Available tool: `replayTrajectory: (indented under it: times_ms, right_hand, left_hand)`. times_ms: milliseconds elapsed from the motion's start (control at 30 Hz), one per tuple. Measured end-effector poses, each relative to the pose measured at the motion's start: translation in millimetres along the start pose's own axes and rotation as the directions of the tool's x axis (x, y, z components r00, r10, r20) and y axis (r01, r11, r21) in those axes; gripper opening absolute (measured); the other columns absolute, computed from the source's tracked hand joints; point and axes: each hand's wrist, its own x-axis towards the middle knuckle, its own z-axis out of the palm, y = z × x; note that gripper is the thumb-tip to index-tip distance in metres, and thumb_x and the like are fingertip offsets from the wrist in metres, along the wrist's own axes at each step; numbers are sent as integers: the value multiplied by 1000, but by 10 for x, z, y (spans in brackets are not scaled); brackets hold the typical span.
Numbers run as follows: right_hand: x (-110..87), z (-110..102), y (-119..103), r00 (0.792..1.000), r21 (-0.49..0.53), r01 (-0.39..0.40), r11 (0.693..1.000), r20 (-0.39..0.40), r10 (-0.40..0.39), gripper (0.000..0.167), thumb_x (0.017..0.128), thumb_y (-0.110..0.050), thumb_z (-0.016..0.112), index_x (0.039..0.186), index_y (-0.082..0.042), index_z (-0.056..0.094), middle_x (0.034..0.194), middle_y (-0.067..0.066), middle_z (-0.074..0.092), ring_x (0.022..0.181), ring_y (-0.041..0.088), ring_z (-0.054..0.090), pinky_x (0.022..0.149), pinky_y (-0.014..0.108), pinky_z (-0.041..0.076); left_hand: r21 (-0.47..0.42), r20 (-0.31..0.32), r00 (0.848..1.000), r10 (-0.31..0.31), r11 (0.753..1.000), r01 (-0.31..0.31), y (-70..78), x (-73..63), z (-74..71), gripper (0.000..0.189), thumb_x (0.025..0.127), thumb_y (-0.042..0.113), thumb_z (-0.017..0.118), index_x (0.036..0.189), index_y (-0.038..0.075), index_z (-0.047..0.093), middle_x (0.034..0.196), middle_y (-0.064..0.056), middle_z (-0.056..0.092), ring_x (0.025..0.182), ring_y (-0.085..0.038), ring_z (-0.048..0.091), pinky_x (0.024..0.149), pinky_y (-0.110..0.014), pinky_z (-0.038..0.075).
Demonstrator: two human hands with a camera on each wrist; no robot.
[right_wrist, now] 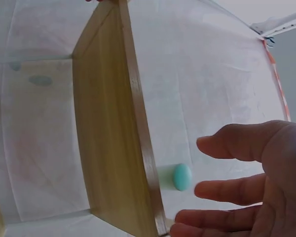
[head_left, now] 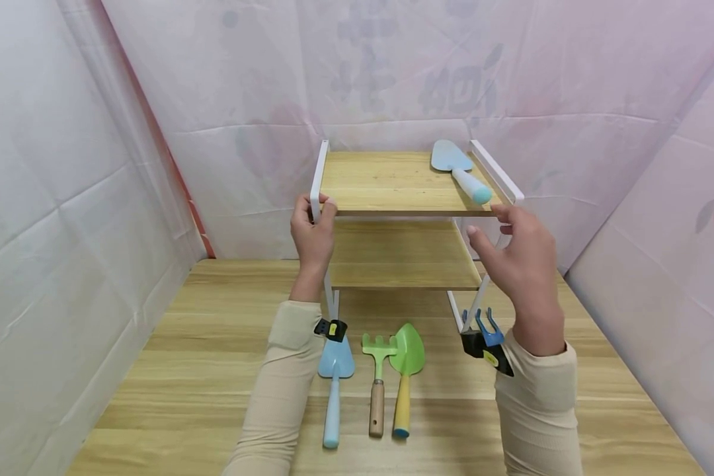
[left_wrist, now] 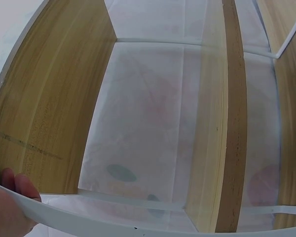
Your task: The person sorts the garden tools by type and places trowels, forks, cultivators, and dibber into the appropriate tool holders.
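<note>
A small shelf rack with white metal frame and wooden boards stands before me, its top board (head_left: pixel 387 182) facing up. My left hand (head_left: pixel 314 231) grips the front left corner, thumb on the board and fingers around the white frame (left_wrist: pixel 89 223). At the front right corner, my right hand (head_left: pixel 526 258) has its fingers spread, thumb apart, with fingertips right at the board's edge. A light blue trowel (head_left: pixel 450 157) lies on the top board at the right; its turquoise handle end (right_wrist: pixel 182 177) shows just ahead of the right hand's fingers in the right wrist view.
On the wooden table (head_left: pixel 184 370) lie a second blue trowel (head_left: pixel 332 410), a green hand rake (head_left: pixel 377 403) and a green trowel with yellow handle (head_left: pixel 407 350). Blue prongs (head_left: pixel 489 324) show beside the right wrist. The rack's lower board (head_left: pixel 401 254) sits below; fabric walls (head_left: pixel 244 86) enclose the table.
</note>
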Motion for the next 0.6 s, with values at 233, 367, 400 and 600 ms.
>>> replayTrajectory:
  times_ms: [233, 367, 400, 600]
  right_hand:
    - [-51, -166, 96, 968, -65, 26, 998, 251, -9, 47, 87, -24, 61, 122, 6, 53, 117, 26, 55, 99, 42, 53, 77, 53, 41]
    - [-53, -218, 183, 917, -115, 77, 990, 399, -25, 53, 87, -29, 62, 125, 6, 51, 117, 27, 55, 99, 43, 54, 76, 54, 41]
    - [-58, -228, 200, 900, -119, 79, 990, 435, -19, 54, 87, -30, 62, 126, 6, 50, 118, 27, 54, 100, 43, 54, 77, 54, 41]
    - [-129, -250, 274, 817, -114, 43, 993, 575, 31, 60, 89, -33, 60, 131, 6, 44, 123, 28, 51, 108, 44, 49, 83, 55, 40]
  left_hand:
    - [-7, 0, 1000, 7, 1000, -7, -8, 2, 8, 2, 83, 2, 56, 84, 2, 54, 58, 4, 38, 50, -8, 32, 46, -22, 27]
    - [-9, -4, 1000, 2, 1000, -2, -5, 6, 10, 4, 83, 1, 56, 83, 5, 54, 58, 4, 39, 50, -8, 33, 46, -22, 27]
    - [-8, -4, 1000, 0, 1000, 0, -5, 6, 11, 5, 83, 1, 56, 83, 5, 54, 58, 4, 38, 50, -8, 33, 46, -22, 27]
    - [0, -8, 1000, 3, 1000, -3, -12, 10, 9, 2, 83, 2, 56, 84, 3, 55, 58, 5, 38, 50, -7, 33, 46, -22, 27]
